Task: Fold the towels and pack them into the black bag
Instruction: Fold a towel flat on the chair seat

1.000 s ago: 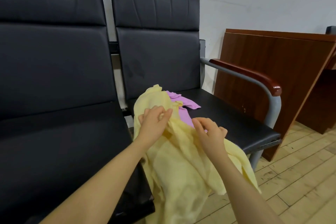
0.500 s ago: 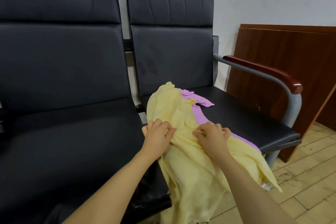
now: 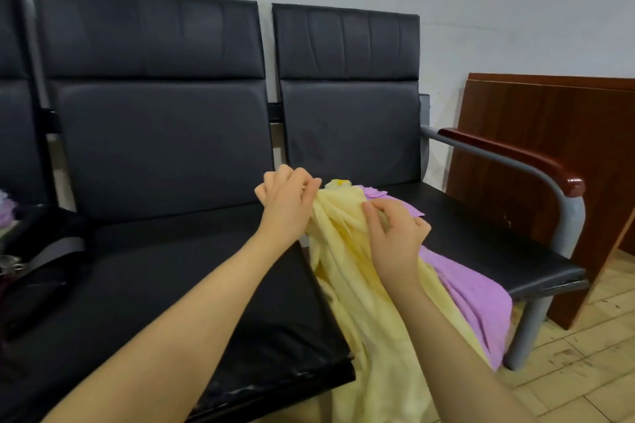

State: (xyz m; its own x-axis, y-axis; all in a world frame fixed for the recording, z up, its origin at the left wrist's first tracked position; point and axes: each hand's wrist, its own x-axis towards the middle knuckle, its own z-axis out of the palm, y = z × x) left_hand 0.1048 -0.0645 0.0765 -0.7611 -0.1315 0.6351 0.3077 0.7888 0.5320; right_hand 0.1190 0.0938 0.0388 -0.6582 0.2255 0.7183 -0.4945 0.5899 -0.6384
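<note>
I see a row of black padded seats (image 3: 165, 148) in creased leatherette, with a grey metal tube armrest (image 3: 508, 161) capped in glossy red-brown wood. A soft, rumpled yellow towel (image 3: 371, 319) drapes off the right seat's front edge over a fuzzy purple towel (image 3: 477, 299). My left hand (image 3: 287, 203) pinches the yellow towel's top edge with curled fingers, and my right hand (image 3: 395, 237) grips its bunched folds just beside.
</note>
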